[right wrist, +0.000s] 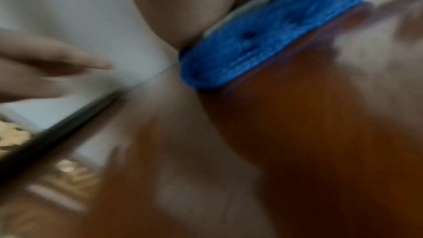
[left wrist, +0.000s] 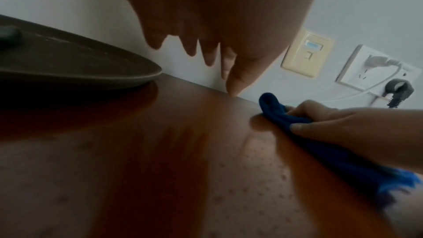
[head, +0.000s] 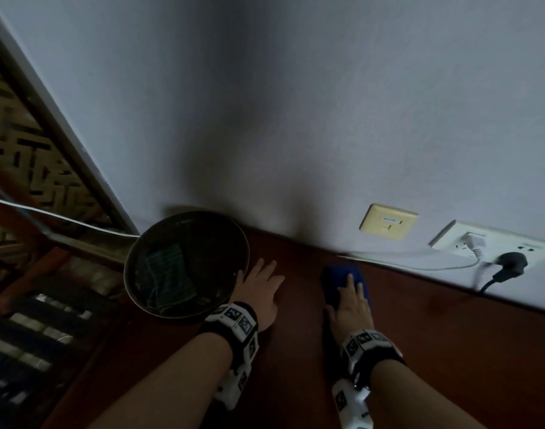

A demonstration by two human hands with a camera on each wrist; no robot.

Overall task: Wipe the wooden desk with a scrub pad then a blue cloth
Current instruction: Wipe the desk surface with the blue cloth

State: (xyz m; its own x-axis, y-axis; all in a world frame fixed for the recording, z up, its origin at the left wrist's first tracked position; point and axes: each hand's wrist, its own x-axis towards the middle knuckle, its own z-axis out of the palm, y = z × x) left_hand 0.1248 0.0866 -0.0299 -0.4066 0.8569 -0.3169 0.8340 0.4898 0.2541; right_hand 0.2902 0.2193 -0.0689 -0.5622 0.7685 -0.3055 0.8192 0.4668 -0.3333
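Folded blue cloth [head: 339, 278] flat on red-brown wooden desk [head: 296, 366]; green scrub pad [head: 169, 277] in dish.

Home room, wooden desk [head: 296, 366], wall sockets [head: 494, 246]

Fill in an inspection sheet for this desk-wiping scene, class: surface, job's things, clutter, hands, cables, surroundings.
Surface: wooden desk, dark reddish, running along the wall.
Job's things: blue cloth on the desk near the wall; green scrub pad lying in the round dish.
Clutter: nothing seen besides the dish.
Hands: right hand pressing on the cloth, thumb at its edge; left hand flat on the desk beside the dish, fingers straight, empty.
Cables: white cable along the wall; black plug in the white socket.
Surroundings: pale wall; beige wall plate.
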